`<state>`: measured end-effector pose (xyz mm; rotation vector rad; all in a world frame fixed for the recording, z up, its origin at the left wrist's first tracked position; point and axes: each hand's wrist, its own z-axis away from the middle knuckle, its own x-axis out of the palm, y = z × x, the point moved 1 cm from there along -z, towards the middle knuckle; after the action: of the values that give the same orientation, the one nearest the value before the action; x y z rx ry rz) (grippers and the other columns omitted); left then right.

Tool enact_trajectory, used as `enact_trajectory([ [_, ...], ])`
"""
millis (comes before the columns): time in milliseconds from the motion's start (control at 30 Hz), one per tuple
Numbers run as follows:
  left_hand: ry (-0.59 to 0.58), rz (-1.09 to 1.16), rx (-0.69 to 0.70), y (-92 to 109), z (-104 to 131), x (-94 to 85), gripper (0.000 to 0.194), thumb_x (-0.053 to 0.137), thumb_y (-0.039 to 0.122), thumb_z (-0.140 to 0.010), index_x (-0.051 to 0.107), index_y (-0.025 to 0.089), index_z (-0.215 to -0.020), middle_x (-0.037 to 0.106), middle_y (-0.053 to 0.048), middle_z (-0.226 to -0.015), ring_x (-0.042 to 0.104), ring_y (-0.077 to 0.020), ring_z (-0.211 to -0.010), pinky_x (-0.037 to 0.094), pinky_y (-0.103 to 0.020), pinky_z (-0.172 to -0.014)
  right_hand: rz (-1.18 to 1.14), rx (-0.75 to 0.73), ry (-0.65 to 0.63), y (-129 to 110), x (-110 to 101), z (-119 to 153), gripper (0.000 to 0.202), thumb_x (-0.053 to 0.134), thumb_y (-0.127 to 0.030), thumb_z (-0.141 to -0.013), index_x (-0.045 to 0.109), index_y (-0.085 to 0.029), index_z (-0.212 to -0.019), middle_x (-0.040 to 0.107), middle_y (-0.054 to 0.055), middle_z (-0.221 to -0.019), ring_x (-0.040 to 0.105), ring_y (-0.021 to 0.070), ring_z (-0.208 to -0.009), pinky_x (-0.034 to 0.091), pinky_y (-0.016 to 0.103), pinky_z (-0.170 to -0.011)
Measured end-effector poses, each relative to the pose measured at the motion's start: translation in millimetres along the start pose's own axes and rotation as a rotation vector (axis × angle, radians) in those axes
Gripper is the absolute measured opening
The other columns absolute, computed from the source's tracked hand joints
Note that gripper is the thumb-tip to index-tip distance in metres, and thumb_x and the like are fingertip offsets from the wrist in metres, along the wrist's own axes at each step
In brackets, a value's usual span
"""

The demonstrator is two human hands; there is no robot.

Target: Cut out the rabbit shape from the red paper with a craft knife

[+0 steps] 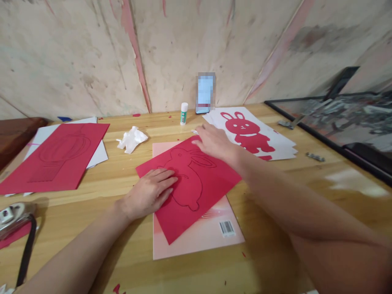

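Note:
A red sheet of paper (186, 220) with a rabbit outline drawn in dark lines lies at an angle on a pale pink booklet (196, 243) with a barcode. My left hand (153, 188) rests flat on the sheet's left part, its fingers stretched across the drawing. Over the sheet's far edge is my right hand (211, 139), thumb and forefinger apart. A small white object (195, 132) shows beside its fingertips, too little visible to name. Right of that hand, a red cut-out rabbit (248, 131) lies on white sheets (275, 141).
A glue stick (183, 114) stands near the wall beside a propped phone (205, 92). Crumpled tissue (132, 139) lies left of them. Another red sheet (69, 159) with a lantern-like drawing covers papers at left. A strapped device (15, 220) sits front left, a black-framed panel (306, 122) at right.

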<state>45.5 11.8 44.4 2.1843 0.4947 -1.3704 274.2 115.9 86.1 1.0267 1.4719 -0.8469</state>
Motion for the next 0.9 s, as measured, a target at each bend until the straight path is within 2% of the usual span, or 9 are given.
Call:
enact_trajectory([
  [67,0.015,0.049,-0.005,-1.0,-1.1,-6.2,0.029,0.045,0.019,-0.093,0.063,0.014,-0.115,0.065,-0.013,-0.12,0.06,-0.0238,-0.114,0.051,-0.044,-0.096,-0.072,-0.051,-0.009,-9.5,-5.1,15.7,0.035,0.039,-0.037,-0.096,0.056,-0.012,-0.113,0.06,0.015,-0.113,0.056,0.0264,-0.102,0.039,0.033,-0.071],
  [167,0.0,0.1,0.006,0.4,-3.5,-12.9,0.027,0.045,0.017,-0.092,0.066,0.015,-0.108,0.068,-0.012,-0.111,0.062,-0.0227,-0.109,0.052,-0.041,-0.094,-0.177,-0.166,-0.151,-28.5,-6.0,37.7,0.026,0.033,-0.028,-0.097,0.056,-0.016,-0.1,0.066,0.008,-0.097,0.06,0.0204,-0.088,0.034,0.03,-0.063],
  [233,-0.033,0.125,0.034,2.9,-4.3,-14.3,0.027,0.044,0.015,-0.092,0.066,0.015,-0.108,0.068,-0.012,-0.11,0.063,-0.0224,-0.108,0.052,-0.041,-0.094,-0.198,-0.227,-0.178,-40.1,-3.4,47.0,0.024,0.032,-0.025,-0.098,0.055,-0.018,-0.098,0.067,0.006,-0.094,0.061,0.0185,-0.083,0.029,0.029,-0.057],
  [333,-0.074,0.13,0.058,4.8,-3.9,-13.6,0.029,0.044,0.015,-0.091,0.065,0.015,-0.113,0.066,-0.013,-0.116,0.061,-0.0232,-0.112,0.052,-0.041,-0.094,-0.182,-0.257,-0.203,-49.4,3.2,51.8,0.023,0.031,-0.026,-0.098,0.053,-0.018,-0.103,0.067,0.005,-0.084,0.059,0.0169,-0.07,0.021,0.03,-0.052],
  [433,-0.087,0.133,0.035,1.8,-2.9,-12.7,0.032,0.045,0.017,-0.092,0.062,0.016,-0.119,0.065,-0.012,-0.119,0.06,-0.0234,-0.113,0.051,-0.043,-0.096,-0.154,-0.296,-0.188,-49.9,8.9,51.8,0.022,0.034,-0.022,-0.097,0.054,-0.017,-0.101,0.066,0.005,-0.083,0.058,0.0167,-0.071,0.018,0.03,-0.052],
  [567,-0.109,0.198,0.004,-4.2,-2.7,-12.1,0.035,0.047,0.017,-0.091,0.059,0.017,-0.124,0.064,-0.012,-0.121,0.058,-0.0229,-0.117,0.048,-0.042,-0.1,-0.122,-0.382,-0.119,-47.4,12.4,53.7,0.023,0.038,-0.012,-0.092,0.06,-0.019,-0.093,0.064,0.004,-0.086,0.055,0.0171,-0.078,0.021,0.03,-0.056],
  [733,-0.105,0.241,-0.018,-7.0,-2.8,-11.1,0.035,0.049,0.018,-0.091,0.058,0.017,-0.125,0.066,-0.011,-0.119,0.059,-0.0227,-0.116,0.045,-0.045,-0.103,-0.102,-0.402,-0.083,-47.7,15.0,57.2,0.025,0.039,-0.011,-0.092,0.063,-0.019,-0.089,0.064,0.005,-0.085,0.053,0.0169,-0.078,0.026,0.03,-0.059],
  [900,-0.111,0.246,-0.062,-7.8,-2.5,-9.6,0.036,0.05,0.021,-0.092,0.055,0.013,-0.127,0.062,-0.013,-0.122,0.056,-0.0232,-0.119,0.047,-0.042,-0.101,-0.119,-0.392,-0.057,-49.8,16.4,58.8,0.023,0.04,-0.01,-0.091,0.062,-0.016,-0.089,0.065,0.006,-0.08,0.053,0.0169,-0.076,0.026,0.03,-0.058],
])
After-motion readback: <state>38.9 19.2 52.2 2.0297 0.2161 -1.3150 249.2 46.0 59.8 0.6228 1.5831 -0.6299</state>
